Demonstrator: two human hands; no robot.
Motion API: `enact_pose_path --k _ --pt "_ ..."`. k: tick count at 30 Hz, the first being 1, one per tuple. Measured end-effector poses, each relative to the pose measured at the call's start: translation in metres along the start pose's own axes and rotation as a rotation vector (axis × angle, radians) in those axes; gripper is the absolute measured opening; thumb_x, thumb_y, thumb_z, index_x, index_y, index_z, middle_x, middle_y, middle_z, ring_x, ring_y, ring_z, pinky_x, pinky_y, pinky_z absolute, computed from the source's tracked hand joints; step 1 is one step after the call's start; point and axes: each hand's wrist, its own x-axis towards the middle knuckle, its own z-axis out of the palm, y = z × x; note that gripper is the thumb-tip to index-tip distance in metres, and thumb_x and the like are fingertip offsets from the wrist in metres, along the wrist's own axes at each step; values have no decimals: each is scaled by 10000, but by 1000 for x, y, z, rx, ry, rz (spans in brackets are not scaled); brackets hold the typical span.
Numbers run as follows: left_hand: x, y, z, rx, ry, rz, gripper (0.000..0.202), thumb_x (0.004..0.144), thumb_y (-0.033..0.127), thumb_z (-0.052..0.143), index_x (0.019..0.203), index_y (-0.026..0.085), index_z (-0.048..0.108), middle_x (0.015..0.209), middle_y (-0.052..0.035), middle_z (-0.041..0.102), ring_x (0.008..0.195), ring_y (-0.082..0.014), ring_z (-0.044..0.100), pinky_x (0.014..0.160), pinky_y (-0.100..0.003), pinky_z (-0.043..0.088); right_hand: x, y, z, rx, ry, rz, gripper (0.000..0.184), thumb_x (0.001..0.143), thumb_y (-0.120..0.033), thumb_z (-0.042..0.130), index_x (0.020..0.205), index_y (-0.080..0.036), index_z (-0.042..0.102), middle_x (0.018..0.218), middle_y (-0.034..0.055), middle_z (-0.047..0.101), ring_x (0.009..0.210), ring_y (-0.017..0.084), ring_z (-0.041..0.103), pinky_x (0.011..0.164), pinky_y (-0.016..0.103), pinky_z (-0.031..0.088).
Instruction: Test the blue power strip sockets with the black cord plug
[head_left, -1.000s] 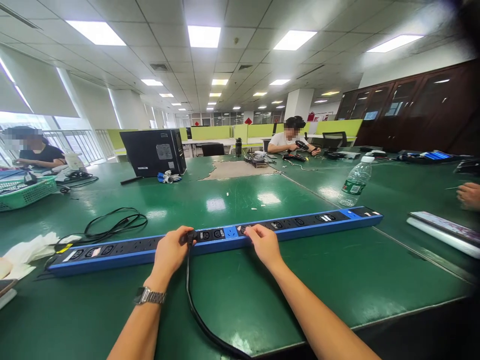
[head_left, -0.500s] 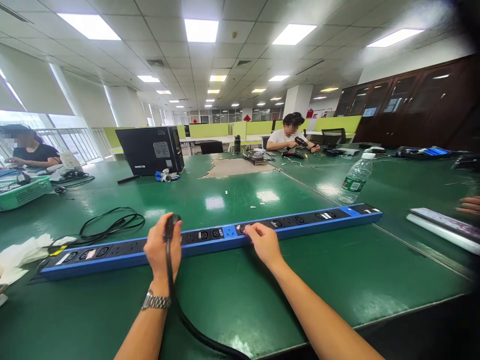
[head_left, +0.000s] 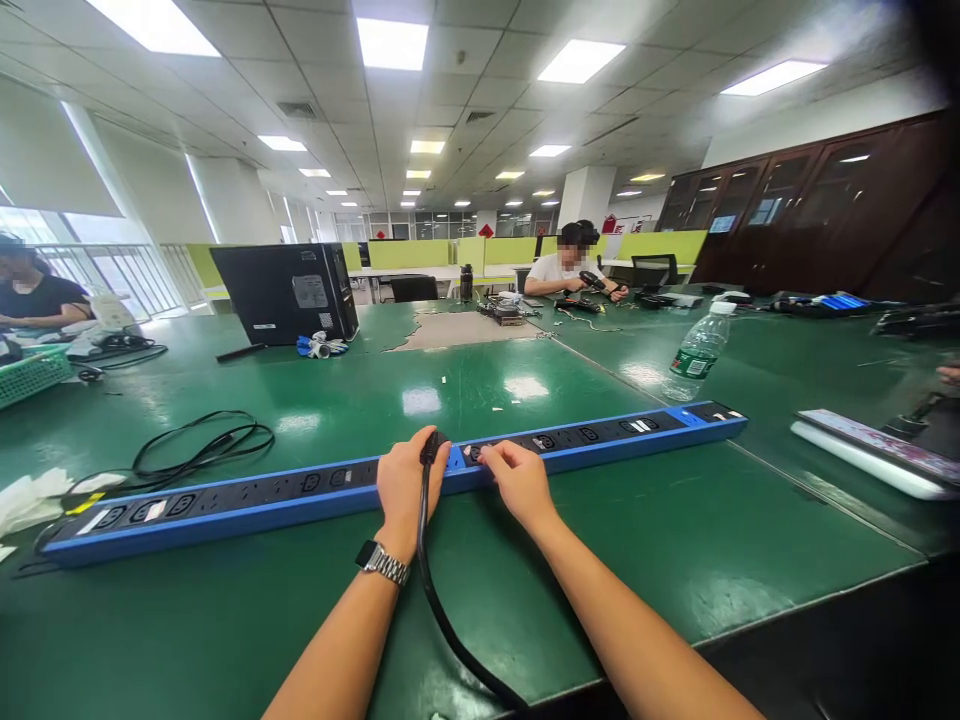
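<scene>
A long blue and black power strip (head_left: 247, 500) lies across the green table (head_left: 675, 540) in front of me. My left hand (head_left: 405, 485) is closed around a black plug (head_left: 431, 443) and holds it over the strip's middle sockets, with the black cable (head_left: 442, 600) trailing back toward me over the table edge. My right hand (head_left: 516, 480) rests on the strip just to the right, its fingertips pressed on the strip's top face.
A coiled black cable (head_left: 202, 445) lies behind the strip at left, near white paper (head_left: 30, 495). A water bottle (head_left: 697, 350) stands at right, a flat device (head_left: 870, 450) beyond it. A black computer case (head_left: 281, 292) sits farther back. People work at far seats.
My left hand moved right along the strip with the plug, from the sockets left of centre to beside my right hand. The right hand stayed on the strip.
</scene>
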Motion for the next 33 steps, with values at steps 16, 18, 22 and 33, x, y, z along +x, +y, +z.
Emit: enact_pose_path --k 16,18,22,33 --pt "-4 10 14 70 -6 110 276 830 360 659 1047 197 710 957 -80 718 958 -247 625 812 -352 487 -1 -6 -1 1 7 -15 323 817 -435 549 648 -179 651 648 10 645 650 158 545 654 259 387" --pt "-4 10 14 73 -5 143 260 818 330 676 1032 187 715 947 -82 722 969 -254 621 825 -360 484 -1 -6 0 -7 11 -18 322 815 -432 552 637 -180 643 642 6 641 645 155 541 652 256 386" --pt "-4 7 17 74 23 195 249 816 312 678 1022 179 720 936 -89 730 995 -265 618 863 -382 473 -2 -6 1 -6 14 -17 324 812 -437 550 629 -182 631 630 1 628 638 152 533 642 252 383" --pt "-3 2 13 134 -35 301 260 835 182 574 1065 202 693 989 -83 731 1069 -263 620 941 -433 442 4 -34 10 -242 -15 8 360 807 -459 531 572 -197 605 576 0 622 561 135 516 563 243 345"
